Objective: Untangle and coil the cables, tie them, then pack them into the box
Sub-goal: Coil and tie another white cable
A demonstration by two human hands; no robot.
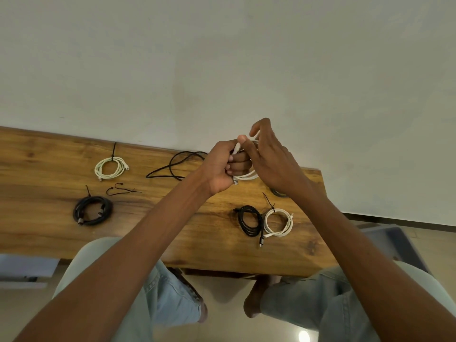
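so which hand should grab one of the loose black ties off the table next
Left. The loose black ties lie on the wooden table on the left hand's side. But that hand grips the white cable coil, so the right hand, already on it, would need to hold it alone.

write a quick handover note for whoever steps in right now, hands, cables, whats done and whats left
Left hand: grips the white cable as a coil, held above the table.
Right hand: fingers pinch the same coil at its top.
Done: four coils lie tied on the table: a white coil far left, a black coil near left, and a black coil touching a white coil on the right.
Left: tie the held coil; spare ties lie left of centre. The loose black cable at the back is uncoiled. A dark thing under the right wrist is too hidden to tell. No box is clearly in view; nothing is packed.
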